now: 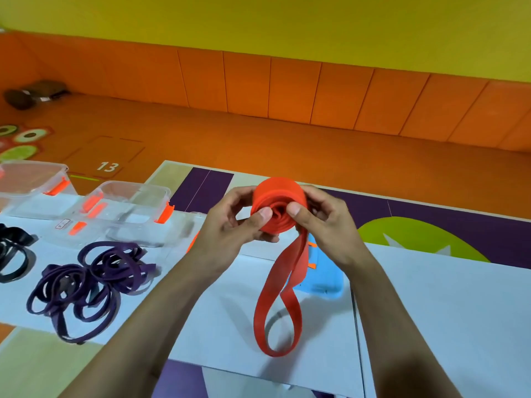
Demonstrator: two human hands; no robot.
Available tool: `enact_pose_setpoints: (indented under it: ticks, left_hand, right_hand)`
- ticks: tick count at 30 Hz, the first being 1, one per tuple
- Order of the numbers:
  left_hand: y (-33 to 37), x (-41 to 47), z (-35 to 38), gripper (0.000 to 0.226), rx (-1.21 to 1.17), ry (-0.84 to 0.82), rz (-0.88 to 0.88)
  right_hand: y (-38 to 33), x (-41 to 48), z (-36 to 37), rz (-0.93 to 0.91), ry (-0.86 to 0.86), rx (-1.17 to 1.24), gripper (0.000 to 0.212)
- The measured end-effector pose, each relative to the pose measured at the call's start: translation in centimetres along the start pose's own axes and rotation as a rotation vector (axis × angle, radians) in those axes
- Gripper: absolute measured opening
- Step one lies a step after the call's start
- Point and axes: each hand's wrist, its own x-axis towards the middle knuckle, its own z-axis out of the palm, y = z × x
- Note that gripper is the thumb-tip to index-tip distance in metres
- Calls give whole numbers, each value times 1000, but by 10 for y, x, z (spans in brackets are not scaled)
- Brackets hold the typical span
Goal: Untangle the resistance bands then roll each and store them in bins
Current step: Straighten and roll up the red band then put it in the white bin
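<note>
The table (431, 297), covered in white sheets, fills the lower half of the view. At its far left stand the clear bins (135, 208) with orange clips, open at the top. I see no band in them, though the far one is cut off by the frame edge. In front of them lie the purple bands (89, 285) in a knotted heap, and a black band (11, 254) sits at the left edge. A blue plastic piece (319, 282) with orange clips lies near the middle, partly hidden; I cannot tell whether it is a lid or a bin.

The red band (277, 208) is held up above the table, between both hands, most of it wound into a thick coil whose open face points back toward the person. Its loose end drops from the coil's lower right side and hangs toward the person, the bottom of the loop seemingly resting on the white sheet.

The left hand (230, 225) pinches the coil, thumb on the face and fingers curled behind. The right hand (324, 222) does the same from the other side, thumb beside the centre.

The rolling looks largely done. The tail lies below the hands, nearer the right one, so winding it in probably means turning the coil downward along it. The bins are well apart to the left, closer to the left hand.
</note>
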Motion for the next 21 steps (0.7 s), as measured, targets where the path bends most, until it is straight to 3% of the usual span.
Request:
enact_pose_setpoints:
  ticks: [7, 9, 11, 14, 18, 21]
  left_hand:
    - [-22, -15, 6, 36, -275, 29, -209]
    - [-24, -17, -1, 35, -145, 2, -269]
    - [-23, -16, -14, 34, 145, -31, -289]
    - [-15, -14, -29, 50, 534, -49, -204]
    - [-1, -13, -36, 47, 691, -268, -149]
    - [-3, -18, -36, 37, 644, -317, -164]
  right_hand:
    - [30, -19, 19, 102, 74, 87, 28]
    - [32, -22, 19, 112, 67, 29, 28]
    - [34, -24, 13, 128, 25, -53, 30]
    - [33, -23, 7, 196, -82, -204, 34]
    - [23, -26, 9, 229, -199, -331, 37]
    - [21, -30, 11, 245, -182, -330, 40]
